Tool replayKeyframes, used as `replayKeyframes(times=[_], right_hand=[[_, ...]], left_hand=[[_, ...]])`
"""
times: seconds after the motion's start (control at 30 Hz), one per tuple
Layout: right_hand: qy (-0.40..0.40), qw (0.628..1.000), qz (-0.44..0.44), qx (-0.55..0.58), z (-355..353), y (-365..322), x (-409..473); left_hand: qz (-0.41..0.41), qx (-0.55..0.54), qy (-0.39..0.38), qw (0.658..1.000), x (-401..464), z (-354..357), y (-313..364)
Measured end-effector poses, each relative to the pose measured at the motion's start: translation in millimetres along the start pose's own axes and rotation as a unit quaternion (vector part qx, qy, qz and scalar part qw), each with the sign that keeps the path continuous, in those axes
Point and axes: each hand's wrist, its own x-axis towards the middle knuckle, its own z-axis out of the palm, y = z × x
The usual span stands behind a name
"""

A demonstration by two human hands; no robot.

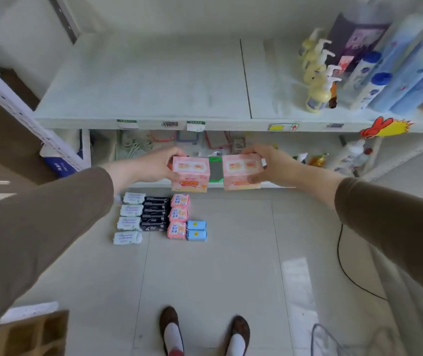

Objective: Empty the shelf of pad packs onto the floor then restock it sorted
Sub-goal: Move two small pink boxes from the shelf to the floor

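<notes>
Before the shelf (141,80) edge, your left hand (157,164) and right hand (269,163) each grip a pink pack: left pack (190,173), right pack (241,171), fingers curled round them.

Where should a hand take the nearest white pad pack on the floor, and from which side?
Probably from above, pinching the two long sides of the soft white rectangular pad pack. It lies flat at the near end of its column, apart from the black packs on its right. Its near and left sides are open. Both hands already have a grip on pink packs.
</notes>
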Motion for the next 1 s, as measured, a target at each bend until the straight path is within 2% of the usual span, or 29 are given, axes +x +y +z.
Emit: replayKeyframes(times=[0.3,0.57,0.8,1.0], right_hand=[[0.040,0.993,0.107,0.005,149,107,53],[0.007,0.988,0.154,-0.019,268,232,99],[0.011,0.986,0.168,-0.011,370,311,149],[0.030,0.987,0.157,-0.014,448,371,200]], left_hand=[[0.023,0.026,-0.042,0.999,112,123,-113],[0.025,0.030,-0.049,0.998,221,241,-175],[0.021,0.055,-0.050,0.997,313,331,-241],[0.052,0.077,-0.053,0.994,382,402,-294]])
